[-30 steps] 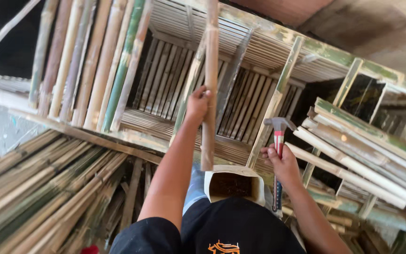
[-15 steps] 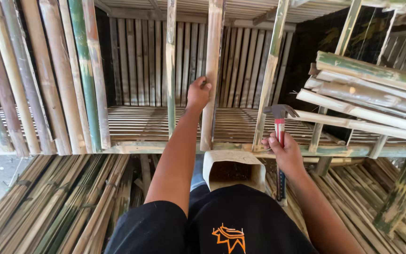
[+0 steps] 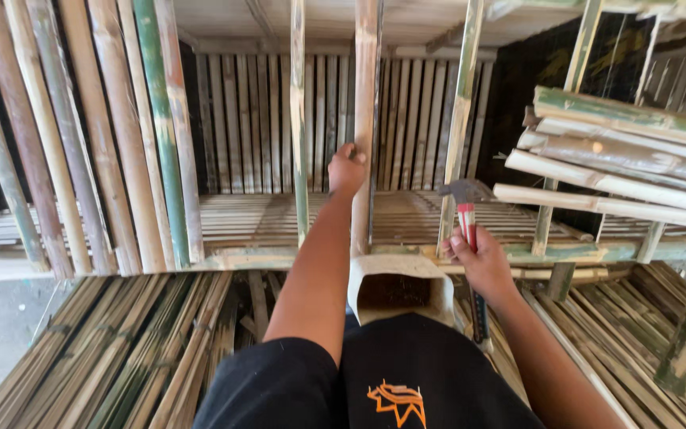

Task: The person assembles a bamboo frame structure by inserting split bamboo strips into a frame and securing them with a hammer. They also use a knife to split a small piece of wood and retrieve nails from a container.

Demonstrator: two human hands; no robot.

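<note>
Where hammer (image 3: pixel 465 208) meets right hand (image 3: pixel 479 262), handle hidden

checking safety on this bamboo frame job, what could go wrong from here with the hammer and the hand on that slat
1. The left hand grips the upright bamboo slat near the hammer raised in the right hand; a missed swing could hit its fingers.
2. The open white container sits against the person's lap at the frame's edge and may tip.
</note>
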